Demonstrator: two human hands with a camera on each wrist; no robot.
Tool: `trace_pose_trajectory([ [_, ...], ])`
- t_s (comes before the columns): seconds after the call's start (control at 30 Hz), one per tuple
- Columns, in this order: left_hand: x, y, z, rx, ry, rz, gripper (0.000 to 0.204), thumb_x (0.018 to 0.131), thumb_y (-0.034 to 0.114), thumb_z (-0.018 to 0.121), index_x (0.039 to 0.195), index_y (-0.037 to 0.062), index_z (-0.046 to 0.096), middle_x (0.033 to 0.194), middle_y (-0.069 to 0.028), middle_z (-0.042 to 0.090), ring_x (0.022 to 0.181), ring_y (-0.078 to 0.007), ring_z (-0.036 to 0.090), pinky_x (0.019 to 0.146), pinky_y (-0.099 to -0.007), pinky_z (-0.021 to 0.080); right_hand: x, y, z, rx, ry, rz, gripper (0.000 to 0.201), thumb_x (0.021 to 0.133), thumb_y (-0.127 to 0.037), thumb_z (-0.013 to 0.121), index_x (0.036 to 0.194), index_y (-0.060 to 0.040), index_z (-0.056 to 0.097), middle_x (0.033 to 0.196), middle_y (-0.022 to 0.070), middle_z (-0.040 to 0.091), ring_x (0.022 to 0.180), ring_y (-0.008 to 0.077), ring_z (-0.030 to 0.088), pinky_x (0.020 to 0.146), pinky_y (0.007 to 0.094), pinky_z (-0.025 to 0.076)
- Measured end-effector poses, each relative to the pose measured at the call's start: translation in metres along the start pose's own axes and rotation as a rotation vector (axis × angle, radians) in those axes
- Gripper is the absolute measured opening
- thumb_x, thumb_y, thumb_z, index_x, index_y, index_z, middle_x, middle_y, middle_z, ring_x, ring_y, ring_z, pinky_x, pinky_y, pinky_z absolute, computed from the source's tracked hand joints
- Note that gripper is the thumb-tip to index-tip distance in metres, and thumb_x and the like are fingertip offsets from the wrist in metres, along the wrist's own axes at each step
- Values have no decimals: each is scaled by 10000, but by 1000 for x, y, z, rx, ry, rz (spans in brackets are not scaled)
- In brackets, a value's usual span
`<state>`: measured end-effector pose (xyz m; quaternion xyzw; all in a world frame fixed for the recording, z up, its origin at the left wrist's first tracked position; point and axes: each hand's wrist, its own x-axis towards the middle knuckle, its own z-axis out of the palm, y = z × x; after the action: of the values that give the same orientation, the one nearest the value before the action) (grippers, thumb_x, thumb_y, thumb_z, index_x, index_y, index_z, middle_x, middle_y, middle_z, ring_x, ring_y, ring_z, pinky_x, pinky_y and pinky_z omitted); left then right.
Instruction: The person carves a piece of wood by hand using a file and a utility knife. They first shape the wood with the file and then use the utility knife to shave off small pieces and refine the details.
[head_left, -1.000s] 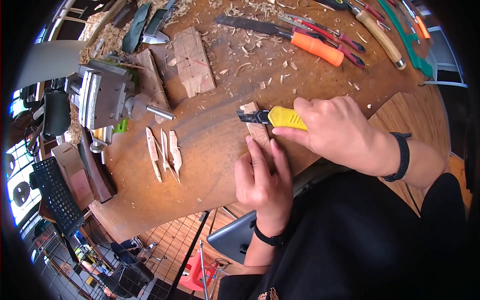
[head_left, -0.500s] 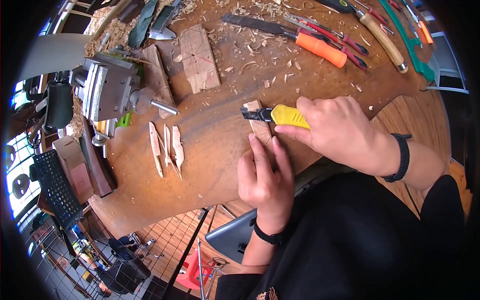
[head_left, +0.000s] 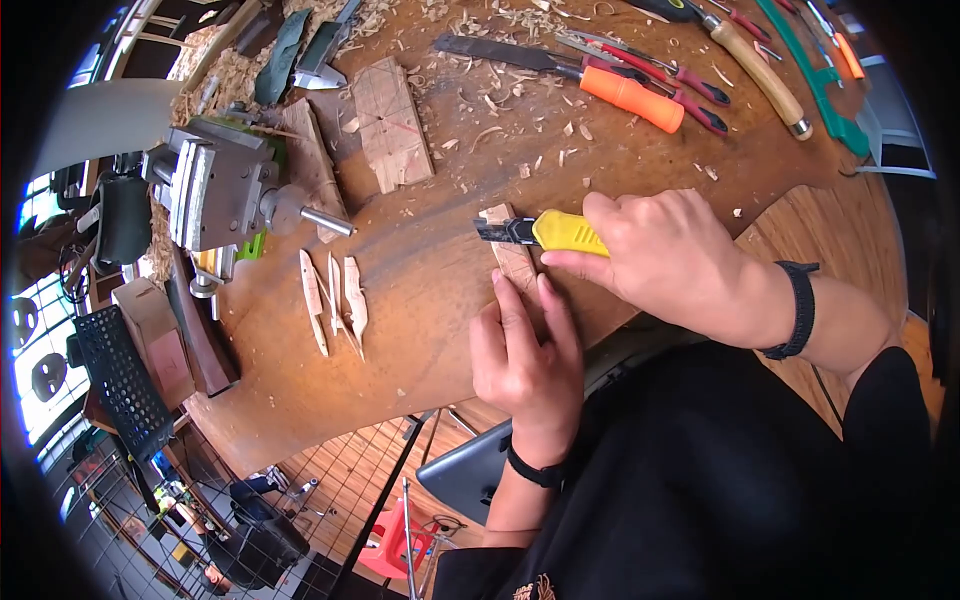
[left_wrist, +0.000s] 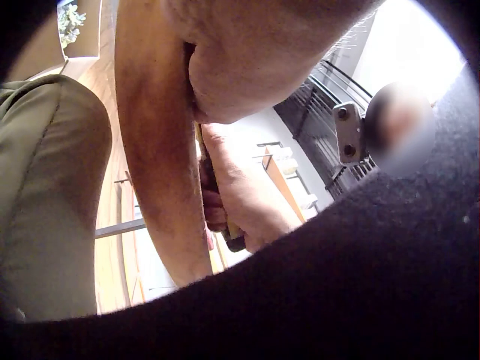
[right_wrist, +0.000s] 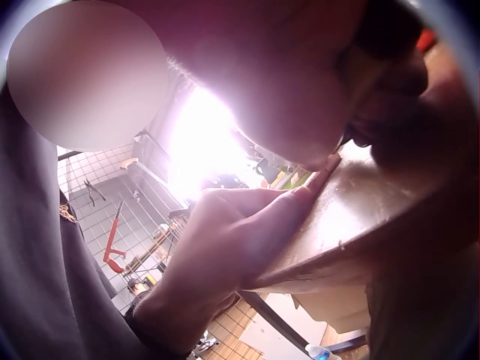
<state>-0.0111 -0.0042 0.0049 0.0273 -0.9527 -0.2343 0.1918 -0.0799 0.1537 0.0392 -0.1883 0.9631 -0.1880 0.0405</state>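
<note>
My right hand [head_left: 670,250] grips a yellow utility knife [head_left: 570,234] by its handle, with the dark blade out to the left. The blade lies across the far end of a short, flat wood strip [head_left: 516,262] on the workbench. Nearer the bench's front edge, my left hand [head_left: 530,365] pinches the strip's near part between fingertip and thumb. In the right wrist view the left hand [right_wrist: 225,232] reaches over the bench edge. The left wrist view catches the right hand [left_wrist: 244,184] around the knife, mostly behind the near hand.
Several thin carved wood pieces [head_left: 355,305] lie left of the hands. Farther back are a metal vise [head_left: 220,190], a marked wood board [head_left: 390,125] and a chisel with an orange handle [head_left: 632,98]. Shavings litter the workbench [head_left: 420,330]. A wooden-handled tool [head_left: 760,75] lies at back right.
</note>
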Motion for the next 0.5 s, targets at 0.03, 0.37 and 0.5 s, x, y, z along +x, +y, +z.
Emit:
trace_pose_trajectory([
  [0.03, 0, 0, 1, 3, -1, -13, 381, 869, 126, 812, 1193, -50, 719, 824, -111, 619, 646, -254, 612, 574, -361, 512, -3, 1, -1, -12, 1, 9, 522, 936, -528, 691, 819, -24, 612, 628, 171, 653, 562, 360, 679, 489, 435, 538],
  [0.37, 2, -1, 0, 8, 0, 23, 374, 869, 135, 810, 1187, -42, 720, 826, -114, 623, 652, -260, 617, 575, -364, 513, 0, 0, 1, -23, 8, -18, 513, 938, -528, 688, 825, -33, 610, 598, 152, 636, 549, 339, 686, 484, 418, 545],
  [0.5, 0, 0, 1, 32, 13, -5, 340, 878, 124, 804, 1162, -45, 725, 815, -103, 616, 631, -236, 609, 564, -353, 500, 3, -4, 5, -21, 39, -4, 514, 938, -528, 687, 820, -33, 615, 595, 156, 638, 541, 333, 686, 479, 413, 544],
])
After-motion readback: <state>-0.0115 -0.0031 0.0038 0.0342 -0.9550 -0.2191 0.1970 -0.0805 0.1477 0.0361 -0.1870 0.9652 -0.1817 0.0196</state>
